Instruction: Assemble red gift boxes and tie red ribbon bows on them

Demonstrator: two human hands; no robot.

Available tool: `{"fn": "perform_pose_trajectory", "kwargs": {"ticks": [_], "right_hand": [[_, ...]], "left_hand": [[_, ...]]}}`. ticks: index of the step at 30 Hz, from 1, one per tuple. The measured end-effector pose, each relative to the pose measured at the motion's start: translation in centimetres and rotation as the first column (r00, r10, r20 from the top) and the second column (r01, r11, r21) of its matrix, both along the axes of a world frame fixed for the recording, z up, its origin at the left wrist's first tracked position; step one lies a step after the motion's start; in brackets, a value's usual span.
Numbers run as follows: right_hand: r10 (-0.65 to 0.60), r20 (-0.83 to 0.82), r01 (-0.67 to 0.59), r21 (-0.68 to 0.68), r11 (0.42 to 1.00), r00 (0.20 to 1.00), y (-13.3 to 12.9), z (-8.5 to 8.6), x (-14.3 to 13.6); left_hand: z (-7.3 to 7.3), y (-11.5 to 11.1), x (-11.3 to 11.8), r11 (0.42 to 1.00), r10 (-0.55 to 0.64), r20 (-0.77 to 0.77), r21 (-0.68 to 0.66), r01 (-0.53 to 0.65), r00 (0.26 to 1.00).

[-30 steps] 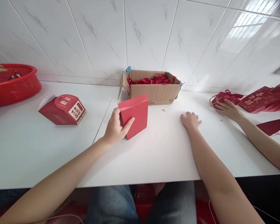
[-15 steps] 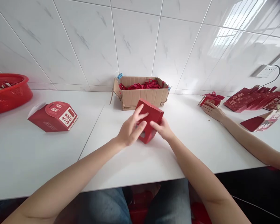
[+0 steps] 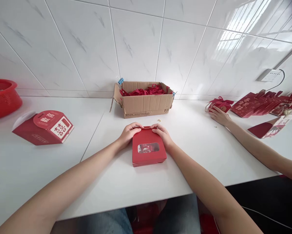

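Two hands of the person I follow from my distant place are clamped on one red packet (image 3: 149, 138), which is near the middle of the white table (image 3: 189, 162), with its window (image 3: 148, 148) facing upward. The left hand (image 3: 129, 134) grips the far left corner, and the right hand (image 3: 163, 135) grips the far right corner; the thumbs press upon the folded top edge. Through the window I can see something red and white, but I cannot tell what it is.

Beyond the packet, near the tiled wall (image 3: 141, 42), stands a cardboard box (image 3: 146, 105) with red ribbons (image 3: 149, 90) inside, and a small golden piece (image 3: 158, 120) lies before it. At left I notice a red carton (image 3: 44, 130) with white characters, and farther left a red basket (image 3: 6, 102). At right, a co-worker's hand (image 3: 220, 116) touches a small red box (image 3: 222, 104) having a ribbon bow; its grip I cannot tell. Just to the right of it is a row of dark red bags (image 3: 248, 104).
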State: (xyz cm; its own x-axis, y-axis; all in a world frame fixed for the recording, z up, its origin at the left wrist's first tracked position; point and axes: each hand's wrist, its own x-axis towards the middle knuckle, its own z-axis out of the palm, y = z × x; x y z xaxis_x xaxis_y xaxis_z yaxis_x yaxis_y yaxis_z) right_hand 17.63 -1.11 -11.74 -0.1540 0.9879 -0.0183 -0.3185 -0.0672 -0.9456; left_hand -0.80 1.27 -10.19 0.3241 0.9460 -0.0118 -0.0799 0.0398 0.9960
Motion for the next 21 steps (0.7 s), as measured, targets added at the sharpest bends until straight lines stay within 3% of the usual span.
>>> {"fn": "perform_pose_trajectory", "kwargs": {"ticks": [3, 9, 15, 19, 21], "right_hand": [[-0.032, 0.036, 0.032, 0.008, 0.999, 0.999, 0.1, -0.3, -0.1], [-0.14, 0.055, 0.137, 0.053, 0.989, 0.989, 0.2, -0.3, -0.5], [-0.194, 0.103, 0.187, 0.074, 0.98, 0.976, 0.7, -0.3, -1.5], [-0.177, 0.177, 0.162, 0.097, 0.982, 0.968, 1.0, -0.5, -1.9], [-0.241, 0.27, 0.191, 0.196, 0.962, 0.932, 1.6, 0.3, -1.5]], "left_hand": [[-0.5, 0.3, -0.2, 0.999, -0.004, 0.043, -0.034, 0.006, 0.999], [-0.2, 0.7, 0.0, 0.983, 0.077, 0.089, -0.176, -0.06, 0.993], [0.4, 1.4, -0.6, 0.937, -0.015, 0.119, -0.345, 0.056, 0.993], [0.3, 1.5, -0.8, 0.924, 0.012, 0.146, -0.381, 0.045, 0.989], [0.0, 1.6, -0.9, 0.925, 0.047, 0.167, -0.38, 0.02, 0.985]]}}
